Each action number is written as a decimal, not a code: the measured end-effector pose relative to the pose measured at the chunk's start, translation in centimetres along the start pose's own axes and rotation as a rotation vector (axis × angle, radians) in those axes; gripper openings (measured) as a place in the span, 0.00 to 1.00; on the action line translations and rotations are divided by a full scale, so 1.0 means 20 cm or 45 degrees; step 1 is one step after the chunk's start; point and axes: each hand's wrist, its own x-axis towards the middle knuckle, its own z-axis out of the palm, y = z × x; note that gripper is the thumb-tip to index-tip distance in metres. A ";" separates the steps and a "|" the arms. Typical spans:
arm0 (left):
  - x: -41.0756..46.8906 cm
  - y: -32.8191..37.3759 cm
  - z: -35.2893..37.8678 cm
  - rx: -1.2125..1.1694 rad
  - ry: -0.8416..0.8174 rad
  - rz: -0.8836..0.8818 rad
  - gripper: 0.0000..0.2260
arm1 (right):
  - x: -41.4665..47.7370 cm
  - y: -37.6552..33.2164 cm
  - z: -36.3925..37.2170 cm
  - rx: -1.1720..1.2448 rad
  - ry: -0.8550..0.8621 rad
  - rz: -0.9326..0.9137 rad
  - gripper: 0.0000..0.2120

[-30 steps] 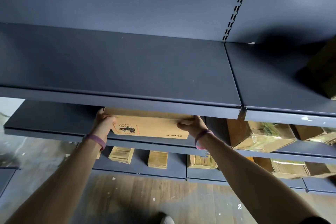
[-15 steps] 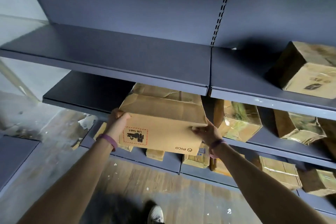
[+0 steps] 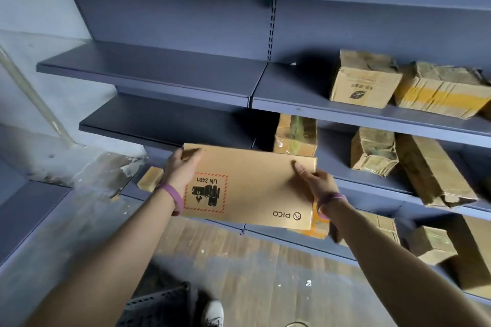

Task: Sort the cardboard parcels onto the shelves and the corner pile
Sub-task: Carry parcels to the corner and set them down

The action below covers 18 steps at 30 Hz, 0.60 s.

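So the flat cardboard parcel (image 3: 249, 186) is up in the air, held in both hands in front of the lower part of the blue-grey shelves (image 3: 159, 74) and not resting on anything. It's a bit tilted, with the big printed face toward the camera and the print upside down: a red-bordered "UN 3481" label on the left and "PICO" on the lower right. The left hand (image 3: 183, 167) has its fingers clamped on the top left corner. The right hand (image 3: 316, 183) pinches the right edge with the thumb on the front face, and the rest of those fingers are hidden behind the cardboard. Each wrist has a purple band; the left one (image 3: 172, 196) sits right against the label. The left bays of the shelves are bare, while the right side holds a box with a leaf logo (image 3: 364, 79) just beside a yellow-taped box (image 3: 438, 90). One shelf down there's a tape-wrapped box (image 3: 296, 135) right behind the parcel's top edge, then a crumpled box (image 3: 374, 151) and a long box (image 3: 430, 170). A small parcel (image 3: 150, 178) sits low on the left. Underneath it all are the wooden floor (image 3: 239, 260), a white shoe (image 3: 212, 313) and a dark crate (image 3: 159, 308).
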 end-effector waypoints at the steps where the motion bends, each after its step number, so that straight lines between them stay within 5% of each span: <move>1: -0.05 0.02 0.03 0.006 0.010 0.012 0.17 | -0.03 -0.01 -0.05 -0.011 0.031 0.026 0.22; 4: -0.13 0.04 0.12 -0.006 0.025 0.023 0.21 | -0.11 -0.04 -0.20 -0.083 0.101 0.064 0.22; 10: -0.32 0.06 0.26 -0.141 -0.043 0.030 0.13 | -0.22 -0.01 -0.44 -0.081 0.169 0.049 0.26; 13: -0.41 0.10 0.30 -0.257 -0.106 0.005 0.12 | -0.28 -0.01 -0.49 0.089 0.242 0.084 0.48; 15: -0.44 0.13 0.31 -0.254 -0.147 -0.068 0.20 | -0.30 0.00 -0.53 0.258 0.300 0.143 0.62; 18: -0.48 0.16 0.34 -0.181 -0.189 -0.149 0.32 | -0.36 -0.01 -0.56 0.254 0.331 0.109 0.46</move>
